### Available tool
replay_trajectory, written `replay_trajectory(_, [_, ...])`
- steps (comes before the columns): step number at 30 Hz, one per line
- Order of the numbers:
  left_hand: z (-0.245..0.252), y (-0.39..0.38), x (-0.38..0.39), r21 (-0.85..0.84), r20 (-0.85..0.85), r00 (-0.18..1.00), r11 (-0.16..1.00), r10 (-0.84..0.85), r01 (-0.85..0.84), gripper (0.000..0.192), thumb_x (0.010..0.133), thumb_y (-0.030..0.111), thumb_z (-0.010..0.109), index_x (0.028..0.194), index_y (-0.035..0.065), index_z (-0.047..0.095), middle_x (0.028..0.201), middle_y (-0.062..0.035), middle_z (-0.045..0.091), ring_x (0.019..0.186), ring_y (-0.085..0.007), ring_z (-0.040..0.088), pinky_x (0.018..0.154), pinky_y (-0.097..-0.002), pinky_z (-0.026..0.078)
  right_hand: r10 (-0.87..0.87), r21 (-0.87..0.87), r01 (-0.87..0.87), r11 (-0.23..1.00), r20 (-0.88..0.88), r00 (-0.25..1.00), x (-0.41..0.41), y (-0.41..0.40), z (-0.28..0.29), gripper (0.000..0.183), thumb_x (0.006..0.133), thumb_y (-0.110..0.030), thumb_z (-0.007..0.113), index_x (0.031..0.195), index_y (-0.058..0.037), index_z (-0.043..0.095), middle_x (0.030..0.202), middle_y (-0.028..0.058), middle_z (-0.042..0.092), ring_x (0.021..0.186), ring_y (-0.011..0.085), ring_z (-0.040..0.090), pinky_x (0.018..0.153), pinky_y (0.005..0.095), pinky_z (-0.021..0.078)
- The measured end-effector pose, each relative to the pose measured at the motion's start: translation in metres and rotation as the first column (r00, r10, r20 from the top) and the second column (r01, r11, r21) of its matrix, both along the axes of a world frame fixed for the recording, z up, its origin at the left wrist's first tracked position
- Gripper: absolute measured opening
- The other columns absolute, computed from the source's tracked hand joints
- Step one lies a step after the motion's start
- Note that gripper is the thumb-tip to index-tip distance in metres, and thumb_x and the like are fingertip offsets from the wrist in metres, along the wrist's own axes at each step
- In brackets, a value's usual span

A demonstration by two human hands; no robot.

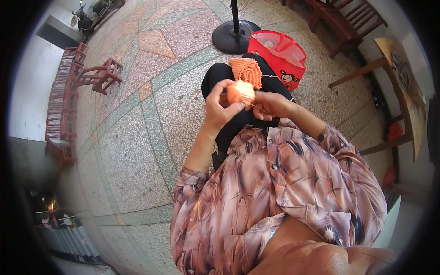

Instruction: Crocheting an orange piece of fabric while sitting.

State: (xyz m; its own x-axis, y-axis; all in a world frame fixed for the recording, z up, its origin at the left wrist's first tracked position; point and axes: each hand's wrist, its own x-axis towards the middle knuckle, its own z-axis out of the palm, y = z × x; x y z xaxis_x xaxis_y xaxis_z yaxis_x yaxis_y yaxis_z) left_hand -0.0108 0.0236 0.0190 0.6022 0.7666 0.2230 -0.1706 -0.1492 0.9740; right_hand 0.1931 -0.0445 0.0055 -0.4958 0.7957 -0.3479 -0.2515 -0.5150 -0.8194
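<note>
My left hand (221,105) holds a ball of orange yarn (241,92) between thumb and fingers, above my lap. At the ball's right side is my right hand (271,105), its fingers curled on a thin strand of yarn that hangs by the ball; part of those fingers is hidden. A rolled, ribbed orange knitted piece (246,70) lies on my black-trousered legs just beyond the ball. From it a crinkled strand of yarn runs right across my leg towards a red bag (295,74) with a cartoon print.
A black round stand base (227,37) with a pole stands on the terrazzo floor beyond my knees. Red-brown wooden chairs are at the left (110,77) and upper right (338,29). A wooden table (405,92) is on the right. Scooters (84,22) stand at the upper left.
</note>
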Motion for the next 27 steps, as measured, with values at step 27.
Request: replay_trajectory(27, [-0.004,-0.005,0.006,0.425,-0.240,0.968,0.888,-0.079,0.177,0.052,0.063,0.001,0.069,0.112,0.0027,0.051,0.100,-0.0055,0.056,0.091,-0.0139,0.059,0.079,-0.0266,0.049,-0.291,0.528,0.204,0.825,0.088,0.953,0.013,0.030,0.042,0.017,0.093,-0.020,0.054,0.091,-0.0048,0.061,0.067,-0.0048,0.046,0.058,0.0028,0.040,0.051,0.0183,0.0326])
